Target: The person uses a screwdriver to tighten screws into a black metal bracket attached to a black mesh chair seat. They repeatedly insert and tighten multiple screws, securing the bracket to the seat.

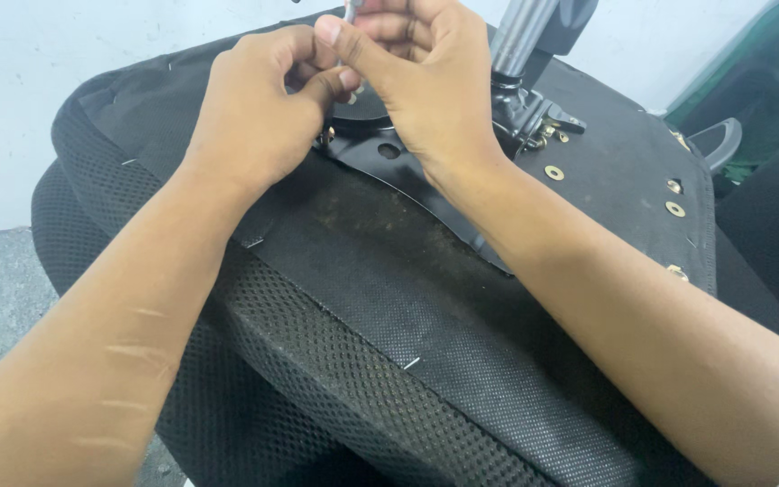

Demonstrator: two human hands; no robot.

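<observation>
Both hands pinched a small metal part [351, 11] at 12 o'clock over the plate [389, 158], right hand [426, 81] gripping it upright, left hand [259, 108] touching at 9.

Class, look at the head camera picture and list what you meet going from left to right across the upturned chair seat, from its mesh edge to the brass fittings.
Mesh edge of the seat → left hand → right hand → grey metal column → brass washer → brass fittings near the right edge.
</observation>
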